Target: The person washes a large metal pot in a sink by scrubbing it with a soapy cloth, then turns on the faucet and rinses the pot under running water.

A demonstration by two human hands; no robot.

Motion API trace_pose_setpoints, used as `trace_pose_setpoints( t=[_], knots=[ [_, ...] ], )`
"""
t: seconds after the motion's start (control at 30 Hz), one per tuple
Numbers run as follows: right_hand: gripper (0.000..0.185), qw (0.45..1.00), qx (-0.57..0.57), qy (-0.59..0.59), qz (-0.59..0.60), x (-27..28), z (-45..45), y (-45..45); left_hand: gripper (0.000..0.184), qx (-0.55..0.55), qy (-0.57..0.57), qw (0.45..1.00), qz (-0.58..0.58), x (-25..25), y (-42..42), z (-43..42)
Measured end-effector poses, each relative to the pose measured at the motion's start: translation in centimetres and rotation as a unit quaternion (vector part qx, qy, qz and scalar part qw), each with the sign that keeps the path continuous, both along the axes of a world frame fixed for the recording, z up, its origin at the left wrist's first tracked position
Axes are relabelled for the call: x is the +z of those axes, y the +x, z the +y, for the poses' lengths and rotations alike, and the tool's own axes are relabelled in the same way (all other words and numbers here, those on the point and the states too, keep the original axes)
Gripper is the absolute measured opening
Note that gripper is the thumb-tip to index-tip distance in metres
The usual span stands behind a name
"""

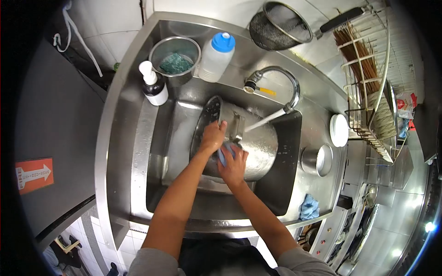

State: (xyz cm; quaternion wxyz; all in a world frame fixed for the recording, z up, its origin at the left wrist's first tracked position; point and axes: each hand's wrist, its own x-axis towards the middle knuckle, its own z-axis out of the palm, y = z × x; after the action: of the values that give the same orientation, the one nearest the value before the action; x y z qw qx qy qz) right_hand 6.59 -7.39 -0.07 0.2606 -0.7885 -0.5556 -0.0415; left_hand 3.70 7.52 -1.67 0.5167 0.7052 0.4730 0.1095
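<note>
A large metal pot [262, 149] lies on its side in the sink basin, its opening facing left and a side handle [238, 126] turned up. Water runs from the curved faucet [294, 87] onto the pot's wall. My left hand [213, 137] is closed over the pot's rim, thumb up. Against the outer wall just below the handle, my right hand [234, 164] presses a bluish sponge or cloth [225, 153]; its exact kind is partly hidden under the fingers.
Behind the basin stand a pump bottle [155, 85], a metal container [175, 43] with green scouring material, and a blue-capped bottle [216, 57]. A mesh strainer [281, 25] rests at the back. To the right are a small metal pot [316, 161], white plates [339, 130], and a blue cloth [309, 208].
</note>
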Motion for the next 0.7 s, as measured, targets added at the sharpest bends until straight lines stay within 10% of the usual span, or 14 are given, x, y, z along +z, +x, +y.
trace_pose_setpoints(
  t=[0.4,0.47,0.6,0.7],
  knots=[
    [0.042,0.986,-0.131,0.007,0.105,-0.1,-2.1,-0.7,0.054,0.011,0.015,1.0,0.018,-0.1,0.4,-0.1],
    [0.039,0.943,-0.29,0.059,0.153,-4.1,-6.1,2.8,0.057,0.025,0.011,0.999,-0.031,0.8,0.2,-0.3],
    [0.043,0.992,-0.069,0.06,0.084,-0.2,-0.6,-1.2,0.05,0.031,0.057,0.998,-0.004,0.1,0.4,-0.9],
    [0.038,0.987,-0.144,0.013,0.076,-0.1,-1.7,0.5,0.046,0.036,0.037,0.998,-0.031,-0.1,0.5,-0.6]
  ],
)
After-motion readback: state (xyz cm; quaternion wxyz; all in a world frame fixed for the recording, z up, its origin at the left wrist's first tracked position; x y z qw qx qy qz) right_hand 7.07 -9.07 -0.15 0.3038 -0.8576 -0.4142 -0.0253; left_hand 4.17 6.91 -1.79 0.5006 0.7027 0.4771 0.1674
